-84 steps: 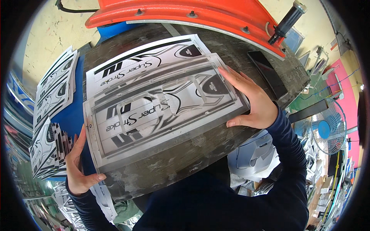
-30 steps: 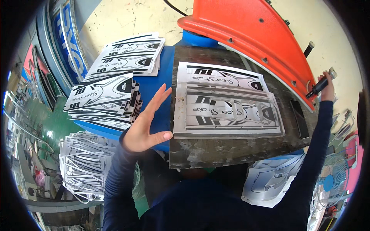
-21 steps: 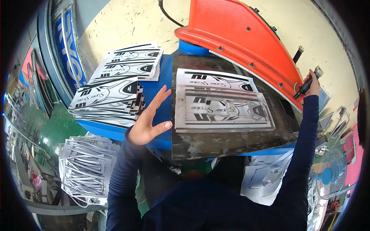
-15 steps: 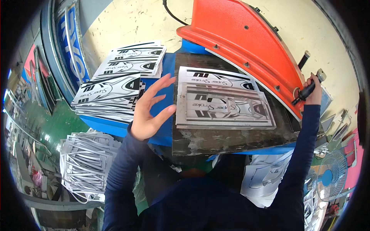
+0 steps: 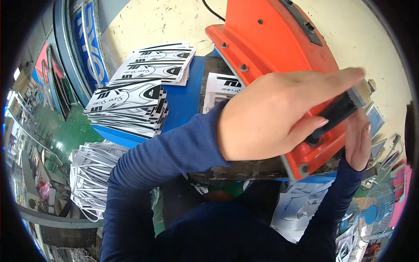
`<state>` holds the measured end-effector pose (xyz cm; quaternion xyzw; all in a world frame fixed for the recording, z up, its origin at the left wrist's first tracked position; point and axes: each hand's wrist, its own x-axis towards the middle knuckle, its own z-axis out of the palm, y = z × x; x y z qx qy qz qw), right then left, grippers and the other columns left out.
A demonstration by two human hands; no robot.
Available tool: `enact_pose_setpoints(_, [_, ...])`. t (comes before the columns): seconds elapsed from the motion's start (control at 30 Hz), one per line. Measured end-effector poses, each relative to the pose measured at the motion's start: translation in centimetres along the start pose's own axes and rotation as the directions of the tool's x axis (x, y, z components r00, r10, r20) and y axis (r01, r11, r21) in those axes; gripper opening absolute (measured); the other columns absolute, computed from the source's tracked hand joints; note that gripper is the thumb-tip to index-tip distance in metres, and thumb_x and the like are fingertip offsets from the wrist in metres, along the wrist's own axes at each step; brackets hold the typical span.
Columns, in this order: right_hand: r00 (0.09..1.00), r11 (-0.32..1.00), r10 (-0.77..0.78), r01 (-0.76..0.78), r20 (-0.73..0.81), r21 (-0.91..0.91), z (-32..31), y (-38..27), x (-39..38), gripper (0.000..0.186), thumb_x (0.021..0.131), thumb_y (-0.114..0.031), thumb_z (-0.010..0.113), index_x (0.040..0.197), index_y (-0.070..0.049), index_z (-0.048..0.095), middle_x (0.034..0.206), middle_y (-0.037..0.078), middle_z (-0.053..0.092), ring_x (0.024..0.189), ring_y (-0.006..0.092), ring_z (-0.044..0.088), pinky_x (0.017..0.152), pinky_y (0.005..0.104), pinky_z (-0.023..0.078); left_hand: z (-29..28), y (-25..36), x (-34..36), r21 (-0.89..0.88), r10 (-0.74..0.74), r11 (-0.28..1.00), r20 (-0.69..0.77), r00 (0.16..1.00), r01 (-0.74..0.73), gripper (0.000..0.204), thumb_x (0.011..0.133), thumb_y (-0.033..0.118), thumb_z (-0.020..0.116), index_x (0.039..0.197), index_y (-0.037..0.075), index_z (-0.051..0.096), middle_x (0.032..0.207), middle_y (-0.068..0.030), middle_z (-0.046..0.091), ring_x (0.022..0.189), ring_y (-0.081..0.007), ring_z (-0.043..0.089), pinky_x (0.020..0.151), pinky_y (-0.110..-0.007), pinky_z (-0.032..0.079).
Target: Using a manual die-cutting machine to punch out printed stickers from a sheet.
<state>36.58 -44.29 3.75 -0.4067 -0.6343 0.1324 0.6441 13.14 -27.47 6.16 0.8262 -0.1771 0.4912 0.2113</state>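
Observation:
My left hand (image 5: 270, 113) reaches across to the right, its thumb and fingers about a black handle (image 5: 336, 114) at the near end of an orange press arm (image 5: 279, 48). At the far side of that handle is my right hand (image 5: 359, 142), closed against it, its fingers partly hidden. Below the arm, on a dark cutting board (image 5: 209, 98), lies a white sheet printed in black (image 5: 221, 82). My left hand, its sleeve and the press arm cover most of the sheet. The clear overlay on it is nearly all hidden.
Stacks of printed sheets (image 5: 126, 98) stand on the blue table (image 5: 185, 100) at left. Cut paper scraps (image 5: 94, 174) are heaped below them. More white waste sheets (image 5: 301, 203) hang by my right forearm, near a blue fan (image 5: 371, 214). A dark cable (image 5: 214, 11) runs behind the press.
My left hand has gone from beside the sheet to the black handle at right. The orange arm has swung toward me and leftward over the board, my right hand moving with its handle.

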Motion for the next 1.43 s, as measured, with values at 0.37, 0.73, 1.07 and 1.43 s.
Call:
enact_pose_setpoints(0.37, [0.745, 0.449, -0.608, 0.038, -0.274, -0.893, -5.8, 3.3, 4.7, 0.050, 0.091, -0.004, 0.069, 0.136, 0.001, 0.047, 0.133, 0.014, 0.058, 0.095, 0.0169, 0.067, 0.081, 0.0292, 0.056, -5.3, 3.7, -1.4, 0.334, -0.167, 0.901, -0.321, 0.932, 0.276, 0.049, 0.086, -0.005, 0.068, 0.130, -0.004, 0.046, 0.103, -0.0255, 0.070, 0.093, -0.0234, 0.072, 0.074, -0.027, 0.061])
enact_pose_setpoints(0.73, [0.769, 0.591, -0.599, 0.236, -0.224, -0.772, -1.0, 3.3, 4.3, 0.034, 0.091, 0.001, 0.067, 0.118, 0.004, 0.047, 0.121, 0.021, 0.063, 0.071, 0.0112, 0.061, 0.065, 0.0234, 0.053, -7.9, 2.4, -4.6, 0.528, -0.133, 0.735, -0.504, 0.854, 0.426, 0.033, 0.092, 0.003, 0.067, 0.122, 0.001, 0.052, 0.097, -0.0202, 0.071, 0.086, -0.0183, 0.072, 0.076, -0.025, 0.057])
enact_pose_setpoints(1.07, [0.776, 0.626, -0.574, 0.211, -0.261, -0.751, -0.4, 3.8, 3.7, 0.034, 0.091, 0.002, 0.066, 0.118, 0.003, 0.046, 0.121, 0.022, 0.063, 0.068, 0.0115, 0.061, 0.061, 0.0236, 0.053, -8.3, 2.3, -5.5, 0.516, -0.165, 0.738, -0.485, 0.859, 0.434, 0.032, 0.092, 0.000, 0.065, 0.120, -0.003, 0.050, 0.103, -0.0229, 0.069, 0.091, -0.0216, 0.071, 0.080, -0.027, 0.058])
enact_pose_setpoints(1.43, [0.778, 0.594, -0.576, 0.187, -0.251, -0.783, -2.7, 3.7, 4.3, 0.051, 0.093, -0.003, 0.064, 0.138, 0.004, 0.042, 0.129, 0.020, 0.059, 0.078, 0.0123, 0.062, 0.072, 0.0243, 0.053, -7.9, 2.0, -6.1, 0.181, -0.211, 0.926, -0.476, 0.854, 0.330, 0.081, 0.090, 0.027, 0.065, 0.151, -0.001, 0.018, 0.127, -0.0380, 0.054, 0.112, -0.0412, 0.064, 0.084, -0.046, 0.060])
